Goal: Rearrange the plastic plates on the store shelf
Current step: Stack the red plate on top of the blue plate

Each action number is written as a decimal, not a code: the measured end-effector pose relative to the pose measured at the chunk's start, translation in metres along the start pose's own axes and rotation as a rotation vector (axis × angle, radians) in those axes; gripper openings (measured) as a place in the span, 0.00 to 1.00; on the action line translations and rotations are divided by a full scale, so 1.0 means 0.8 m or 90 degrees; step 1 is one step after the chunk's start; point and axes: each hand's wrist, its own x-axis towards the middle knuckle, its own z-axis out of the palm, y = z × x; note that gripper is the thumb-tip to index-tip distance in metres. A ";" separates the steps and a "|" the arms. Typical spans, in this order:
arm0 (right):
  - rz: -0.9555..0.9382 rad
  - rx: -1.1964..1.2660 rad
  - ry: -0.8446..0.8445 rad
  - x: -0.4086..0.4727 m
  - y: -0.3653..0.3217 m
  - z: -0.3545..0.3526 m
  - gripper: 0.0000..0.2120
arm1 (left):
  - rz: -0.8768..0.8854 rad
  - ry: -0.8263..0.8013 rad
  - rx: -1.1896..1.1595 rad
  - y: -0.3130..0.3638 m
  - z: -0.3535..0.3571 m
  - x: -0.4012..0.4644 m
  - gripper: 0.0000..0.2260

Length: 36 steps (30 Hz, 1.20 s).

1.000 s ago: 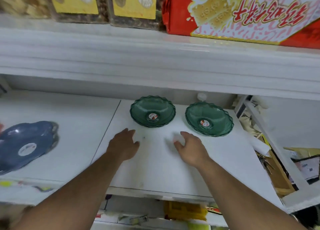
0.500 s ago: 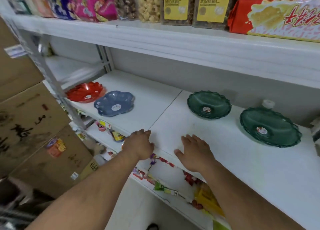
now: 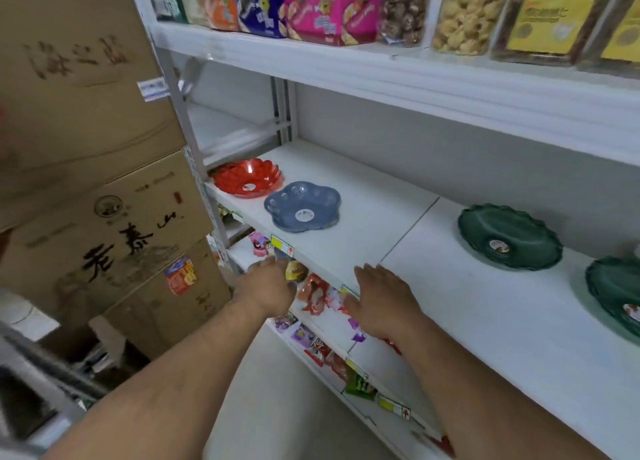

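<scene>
both hands have slid off toward 9 o'clock since half a second ago, away from the two green plates and along the front lip of the shelf (image 3: 374, 217), and my view has swung the same way. left hand (image 3: 266, 286) hangs just past the shelf edge, below it, fingers loosely curled and holding nothing. right hand (image 3: 382, 298) hovers flat over the edge, fingers spread, also empty; i can't tell whether it touches the board.

the blue plate (image 3: 302, 207) sits at about 11 o'clock from the left hand, near the front edge, its rim overlapping the red plate (image 3: 246, 177) behind it in my view. the nearer green plate (image 3: 509, 236) lies at 2 o'clock from the right hand, well apart, with the second green plate (image 3: 614, 293) cut off at 3 o'clock.

i judge this a transit between pairs: greens placed, blue and red next. the reach needs both hands lifted over the lip, one under each rim.
</scene>
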 end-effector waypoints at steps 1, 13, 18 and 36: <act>0.001 -0.001 0.001 0.012 -0.015 0.000 0.34 | -0.002 0.003 0.002 -0.016 -0.004 0.009 0.27; 0.014 -0.028 0.024 0.134 -0.120 -0.010 0.34 | -0.015 0.016 -0.034 -0.140 -0.033 0.115 0.27; -0.005 -0.023 0.084 0.191 -0.121 -0.022 0.30 | -0.005 0.017 -0.052 -0.154 -0.042 0.178 0.27; 0.097 0.052 0.116 0.340 -0.100 -0.034 0.30 | -0.188 0.101 -0.385 -0.228 -0.088 0.398 0.22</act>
